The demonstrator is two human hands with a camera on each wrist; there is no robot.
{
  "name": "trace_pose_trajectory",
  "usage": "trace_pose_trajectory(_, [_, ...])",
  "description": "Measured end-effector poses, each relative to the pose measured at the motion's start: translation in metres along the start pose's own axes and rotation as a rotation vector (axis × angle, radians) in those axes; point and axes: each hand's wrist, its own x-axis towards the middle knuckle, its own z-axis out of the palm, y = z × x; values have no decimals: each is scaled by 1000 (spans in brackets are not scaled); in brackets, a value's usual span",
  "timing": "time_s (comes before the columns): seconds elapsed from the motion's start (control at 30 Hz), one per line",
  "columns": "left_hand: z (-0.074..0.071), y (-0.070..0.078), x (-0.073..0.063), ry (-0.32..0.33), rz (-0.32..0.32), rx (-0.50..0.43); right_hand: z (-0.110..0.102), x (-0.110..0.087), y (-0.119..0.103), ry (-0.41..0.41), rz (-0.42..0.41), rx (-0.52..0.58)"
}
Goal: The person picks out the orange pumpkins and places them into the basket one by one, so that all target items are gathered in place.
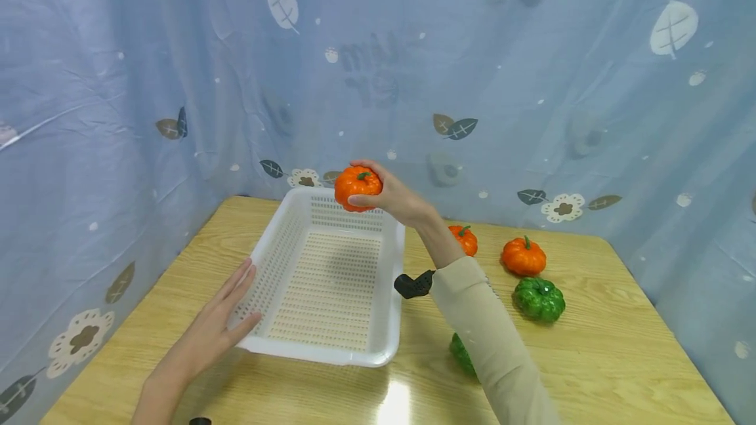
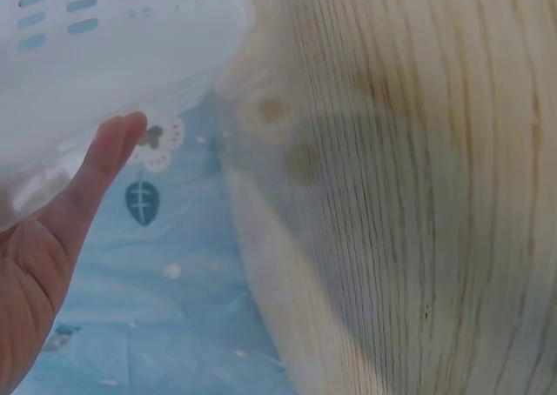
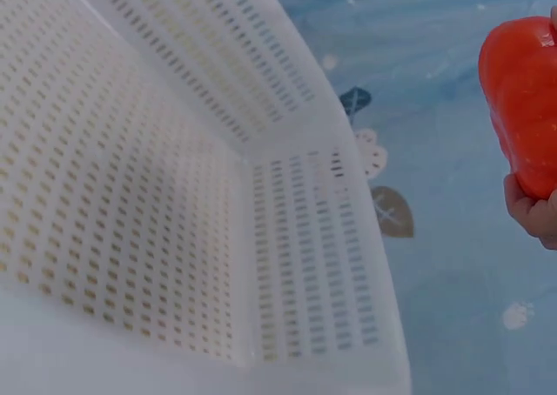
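Note:
An orange pumpkin [image 1: 356, 190] with a green stem is gripped between the thumb and fingers of my right hand [image 1: 392, 197], over the far end of a white slotted basket [image 1: 392, 320]. In the right wrist view the pumpkin [image 3: 526, 108] shows at the right edge, beyond the basket's rim [image 3: 374, 264]. My left hand [image 1: 215, 323] lies along the basket's near left side with its fingers stretched out. In the left wrist view, the thumb [image 2: 104, 156] is straight beside the basket wall [image 2: 130, 64]. Nothing lies inside the basket.
Right of the basket on the wooden table [image 1: 614, 346] stand an orange pumpkin [image 1: 524, 256] and a green pumpkin [image 1: 539, 299]. Another orange pumpkin [image 1: 465, 240] and a green one [image 1: 461, 353] are partly hidden by the right arm. A patterned blue curtain [image 1: 502, 84] encloses the table.

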Motion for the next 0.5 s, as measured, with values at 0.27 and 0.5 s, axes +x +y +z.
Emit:
trace_pose_trajectory(0.27, [-2, 2, 2, 0, -6, 9, 18, 29, 10, 22, 14, 66])
trace_pose_trajectory(0.5, [0, 1, -1, 12, 8, 1, 40, 51, 26, 28, -12, 96])
